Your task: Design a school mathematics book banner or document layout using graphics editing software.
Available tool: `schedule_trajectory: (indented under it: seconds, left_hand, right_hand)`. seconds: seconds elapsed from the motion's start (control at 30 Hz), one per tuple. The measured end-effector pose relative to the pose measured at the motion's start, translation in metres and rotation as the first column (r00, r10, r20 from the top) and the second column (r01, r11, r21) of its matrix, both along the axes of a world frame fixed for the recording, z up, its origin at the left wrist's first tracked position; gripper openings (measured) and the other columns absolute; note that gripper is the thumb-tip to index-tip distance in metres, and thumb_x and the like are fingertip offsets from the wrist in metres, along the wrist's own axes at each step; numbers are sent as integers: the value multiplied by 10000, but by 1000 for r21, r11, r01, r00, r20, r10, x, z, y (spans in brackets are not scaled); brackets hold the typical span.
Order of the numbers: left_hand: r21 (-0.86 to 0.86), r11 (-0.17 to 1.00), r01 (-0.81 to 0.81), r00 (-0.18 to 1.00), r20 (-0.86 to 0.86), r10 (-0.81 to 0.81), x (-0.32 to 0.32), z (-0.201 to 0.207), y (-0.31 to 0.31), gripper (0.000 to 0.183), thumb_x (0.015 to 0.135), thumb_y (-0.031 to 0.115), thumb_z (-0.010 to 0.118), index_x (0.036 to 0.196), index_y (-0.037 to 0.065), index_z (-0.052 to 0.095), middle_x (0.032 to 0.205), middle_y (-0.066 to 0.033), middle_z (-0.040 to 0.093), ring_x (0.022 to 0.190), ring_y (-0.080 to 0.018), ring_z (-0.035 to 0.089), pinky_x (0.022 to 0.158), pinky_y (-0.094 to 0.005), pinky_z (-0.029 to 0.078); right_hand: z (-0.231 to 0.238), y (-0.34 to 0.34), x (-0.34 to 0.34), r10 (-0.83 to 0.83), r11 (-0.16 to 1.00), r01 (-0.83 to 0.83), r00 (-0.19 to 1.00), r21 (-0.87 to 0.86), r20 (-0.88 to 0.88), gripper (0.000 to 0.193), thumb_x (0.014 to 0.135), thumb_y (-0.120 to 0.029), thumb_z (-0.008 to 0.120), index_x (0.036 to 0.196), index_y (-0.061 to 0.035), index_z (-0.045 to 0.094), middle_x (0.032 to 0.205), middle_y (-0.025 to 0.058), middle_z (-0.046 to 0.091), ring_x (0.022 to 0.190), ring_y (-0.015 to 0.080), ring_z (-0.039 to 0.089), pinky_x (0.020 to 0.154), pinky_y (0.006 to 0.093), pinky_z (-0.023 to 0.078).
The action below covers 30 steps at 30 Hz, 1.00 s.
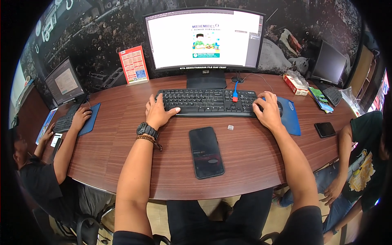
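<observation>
My left hand (157, 111) lies over the left end of the black keyboard (204, 99), fingers spread and thumb stretched along its front edge. A dark watch and a beaded bracelet are on that wrist. At the keyboard's right end my right hand (268, 110) is curled over a dark computer mouse (280, 107), most of which it hides. The mouse is at the edge of a blue mouse pad (290, 118). A blue and red connector piece (235, 94) lies across the keyboard's right part. Behind it stands a curved monitor (241, 45) with a cartoon book cover on screen.
Between my forearms lie a black phone (206, 152) and a small clear cube (230, 127). A red calendar (134, 65) stands back left; a red-white box (295, 85) lies back right. People sit at both sides, one typing. Another phone (325, 130) lies at right.
</observation>
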<state>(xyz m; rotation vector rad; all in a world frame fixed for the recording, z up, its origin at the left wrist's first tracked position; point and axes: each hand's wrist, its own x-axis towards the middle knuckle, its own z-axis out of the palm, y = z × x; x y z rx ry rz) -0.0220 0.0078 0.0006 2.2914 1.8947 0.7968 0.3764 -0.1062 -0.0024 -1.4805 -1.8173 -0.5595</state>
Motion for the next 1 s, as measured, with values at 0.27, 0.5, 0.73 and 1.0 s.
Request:
schedule_trajectory:
  seconds: [0.27,0.5,0.73,1.0]
  left_hand:
    - [-54,994,92,996,-7,-92,-8,0,9,1001,790,614,736,1531,72,337,1506,-234,396,1379,-445,360,1123,-564,317]
    - [-112,989,92,996,24,-90,-6,1,9,1017,789,590,754,1541,73,307,1536,-235,340,1396,-451,338,1124,-570,318]
    - [-111,989,95,995,30,-92,-4,1,7,1017,799,590,747,1550,85,283,1556,-228,307,1421,-458,296,1122,-601,307]
    - [-72,994,82,996,-9,-83,-2,4,2,993,812,556,747,1532,26,315,1506,-253,375,1382,-461,363,1127,-524,342]
  right_hand:
    - [3,1,-3,64,997,-66,997,-41,-45,118,839,-151,684,895,-51,717,1075,113,600,1165,317,499,1055,502,343]
    - [2,5,-5,-10,977,7,1000,-214,-11,216,909,-255,638,1046,-105,712,1262,146,537,1339,359,374,1153,616,191]
    - [5,10,-13,-159,944,173,985,-280,69,410,986,-441,510,1273,-181,645,1460,189,408,1464,408,196,1176,664,70]
    - [4,13,-14,-190,955,200,980,-219,65,383,969,-373,552,1266,-142,622,1415,188,440,1442,397,244,1157,681,113]
